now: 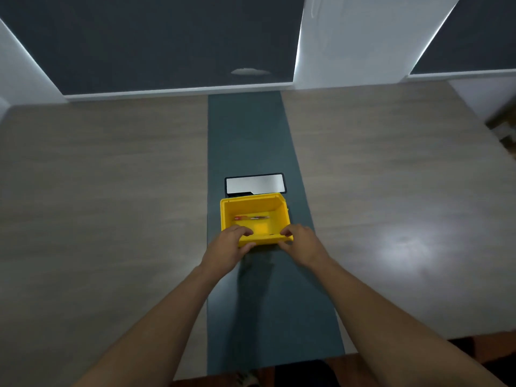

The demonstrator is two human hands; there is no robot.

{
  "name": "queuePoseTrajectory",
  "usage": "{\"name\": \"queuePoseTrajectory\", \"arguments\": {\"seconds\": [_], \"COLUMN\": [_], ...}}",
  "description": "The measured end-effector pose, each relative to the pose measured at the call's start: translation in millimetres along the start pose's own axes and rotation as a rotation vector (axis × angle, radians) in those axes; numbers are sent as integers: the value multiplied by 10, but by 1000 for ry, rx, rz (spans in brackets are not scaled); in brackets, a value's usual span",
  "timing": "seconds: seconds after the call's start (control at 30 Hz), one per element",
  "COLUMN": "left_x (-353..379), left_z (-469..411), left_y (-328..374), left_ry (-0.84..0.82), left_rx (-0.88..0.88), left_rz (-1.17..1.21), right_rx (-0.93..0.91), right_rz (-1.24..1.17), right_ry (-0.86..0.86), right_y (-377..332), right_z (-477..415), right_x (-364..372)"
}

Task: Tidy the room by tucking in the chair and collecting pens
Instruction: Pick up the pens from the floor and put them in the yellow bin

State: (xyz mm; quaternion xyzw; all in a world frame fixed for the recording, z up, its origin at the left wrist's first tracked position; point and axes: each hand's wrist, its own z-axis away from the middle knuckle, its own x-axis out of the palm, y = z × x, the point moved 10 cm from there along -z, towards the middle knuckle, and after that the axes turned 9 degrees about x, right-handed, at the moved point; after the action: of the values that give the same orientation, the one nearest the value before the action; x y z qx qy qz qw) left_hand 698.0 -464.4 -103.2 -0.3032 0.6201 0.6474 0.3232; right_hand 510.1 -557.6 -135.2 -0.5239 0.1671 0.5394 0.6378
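Note:
A yellow plastic bin (252, 205) sits on the dark green strip down the middle of the table. Inside it lie a red pen (240, 218) and a silvery pen (259, 218), side by side on the bin floor. My left hand (227, 247) grips the bin's near left corner, thumb under the front lip and fingers over the rim. On the near right corner my right hand (300, 243) holds the bin the same way. No chair is in view.
Just behind the bin, a black-framed metal cover plate (255, 184) is set into the green strip (248, 135). The wooden table (111, 191) spreads wide on both sides. Grey panels and white pillars stand beyond its far edge. Blurred objects lie at the far right (502, 129).

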Motion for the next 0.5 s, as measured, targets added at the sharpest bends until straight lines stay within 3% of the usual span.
{"name": "queuePoseTrajectory", "arguments": {"seconds": [0.5], "left_x": [663], "left_z": [1024], "left_y": [1152], "left_ry": [-173], "left_rx": [210], "left_rz": [-36], "right_rx": [255], "right_rz": [-126], "right_ry": [125], "right_y": [1049], "right_z": [2023], "right_x": [105]}}
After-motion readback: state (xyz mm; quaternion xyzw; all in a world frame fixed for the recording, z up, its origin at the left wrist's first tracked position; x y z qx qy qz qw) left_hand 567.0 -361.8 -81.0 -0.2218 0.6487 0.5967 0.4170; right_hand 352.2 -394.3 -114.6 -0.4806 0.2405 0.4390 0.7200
